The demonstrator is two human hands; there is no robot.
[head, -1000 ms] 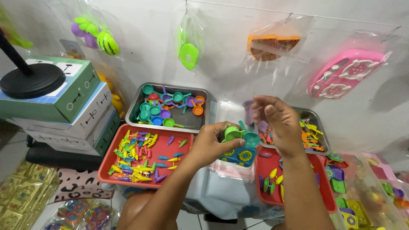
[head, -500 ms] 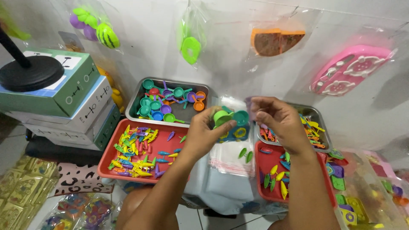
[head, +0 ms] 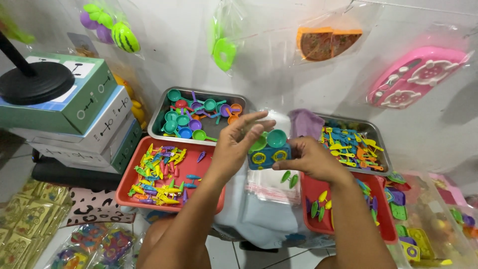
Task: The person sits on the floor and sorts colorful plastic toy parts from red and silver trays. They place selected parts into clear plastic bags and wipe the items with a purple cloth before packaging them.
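A small blue toy stove [head: 268, 157] with two green toy pans [head: 269, 139] on top is pinched from beneath by the right hand [head: 311, 160], kept level above the stack of clear bags [head: 271, 187]; the left hand [head: 238, 144], fingers spread, shields the pans, likely steadying them, between the red tray [head: 199, 172] and the steel tray's [head: 373, 137] near edge.

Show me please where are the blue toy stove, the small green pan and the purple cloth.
blue toy stove [head: 268, 158], head view, on its front face with the yellow rings.
small green pan [head: 277, 138], head view, on its bowl.
purple cloth [head: 305, 122], head view, on its middle.
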